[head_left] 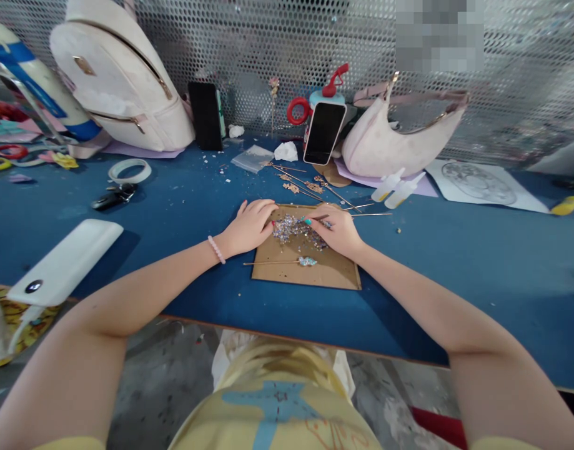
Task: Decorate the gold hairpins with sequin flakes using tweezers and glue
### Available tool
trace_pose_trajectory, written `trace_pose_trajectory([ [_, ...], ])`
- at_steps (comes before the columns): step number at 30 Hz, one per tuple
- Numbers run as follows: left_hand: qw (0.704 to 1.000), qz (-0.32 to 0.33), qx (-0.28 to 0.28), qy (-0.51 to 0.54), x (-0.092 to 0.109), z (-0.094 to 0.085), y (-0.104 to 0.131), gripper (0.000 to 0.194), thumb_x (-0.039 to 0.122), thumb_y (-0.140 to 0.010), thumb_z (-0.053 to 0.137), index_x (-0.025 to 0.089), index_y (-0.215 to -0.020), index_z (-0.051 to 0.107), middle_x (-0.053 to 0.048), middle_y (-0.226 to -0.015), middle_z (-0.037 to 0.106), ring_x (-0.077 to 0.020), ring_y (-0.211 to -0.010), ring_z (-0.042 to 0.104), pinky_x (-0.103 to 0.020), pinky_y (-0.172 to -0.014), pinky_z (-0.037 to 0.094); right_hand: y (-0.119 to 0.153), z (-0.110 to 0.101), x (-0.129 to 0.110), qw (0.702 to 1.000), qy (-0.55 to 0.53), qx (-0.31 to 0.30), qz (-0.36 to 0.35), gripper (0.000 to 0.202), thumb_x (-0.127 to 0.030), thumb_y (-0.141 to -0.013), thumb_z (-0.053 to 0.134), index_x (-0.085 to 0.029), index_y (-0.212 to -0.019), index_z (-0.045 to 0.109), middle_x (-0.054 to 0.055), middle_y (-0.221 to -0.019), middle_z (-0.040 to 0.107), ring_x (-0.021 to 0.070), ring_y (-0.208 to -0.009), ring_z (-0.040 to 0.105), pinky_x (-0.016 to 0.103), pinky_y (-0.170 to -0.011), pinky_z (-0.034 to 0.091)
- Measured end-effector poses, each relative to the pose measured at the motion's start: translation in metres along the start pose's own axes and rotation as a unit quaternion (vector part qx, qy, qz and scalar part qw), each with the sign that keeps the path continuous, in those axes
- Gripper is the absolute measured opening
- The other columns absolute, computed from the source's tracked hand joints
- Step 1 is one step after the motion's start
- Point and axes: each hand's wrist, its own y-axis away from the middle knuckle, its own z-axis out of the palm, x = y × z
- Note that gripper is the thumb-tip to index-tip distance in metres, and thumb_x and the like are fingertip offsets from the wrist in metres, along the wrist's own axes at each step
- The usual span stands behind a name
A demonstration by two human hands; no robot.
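left hand point(249, 227) lying loose over one edge of the cardboard point(277, 272), grip relaxed | right hand point(337, 231) pinching, honestly can't tell on what | sparkly bits point(290, 230) heaped right between both hands | gem-topped stick point(308, 262) just bodyward of them, on the cardboard

Small glittering blue-violet stones point(289, 229) lie scattered mid-frame. A thin gold-coloured stick point(277, 262) with a sparkling pale-blue tip point(308, 262) lies level below.

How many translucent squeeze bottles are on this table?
2: one small translucent plastic squeeze bottle in front of the curved off-white handbag, and a second bottle immediately right of the first. Others could hide behind the handbag.
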Motion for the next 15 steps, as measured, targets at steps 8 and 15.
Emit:
trace_pose_trajectory([
  [8,1.0,-0.001,-0.005,-0.001,-0.0003,-0.0003,-0.0005,0.039,0.027,-0.093,0.038,0.02,-0.13,0.046,-0.01,-0.143,0.044,-0.0269,-0.134,0.038,-0.061,-0.114,0.022,0.0007,-0.0001,-0.0008,1.0,-0.001,-0.002,0.006,0.018,-0.027,-0.09,0.055,-0.023,-0.082,0.071,0.003,-0.088,0.074,0.0183,-0.086,0.067,0.038,-0.081,0.054],
  [15,1.0,-0.001,-0.005,-0.001,0.0,-0.0003,-0.0004,0.039,0.026,-0.093,0.038,0.02,-0.131,0.046,-0.01,-0.143,0.044,-0.0269,-0.134,0.038,-0.061,-0.114,0.021,-0.0003,-0.0005,-0.0015,1.0,-0.005,-0.001,0.009,0.018,-0.028,-0.09,0.055,-0.023,-0.084,0.072,0.004,-0.088,0.074,0.0192,-0.087,0.067,0.039,-0.081,0.055],
])
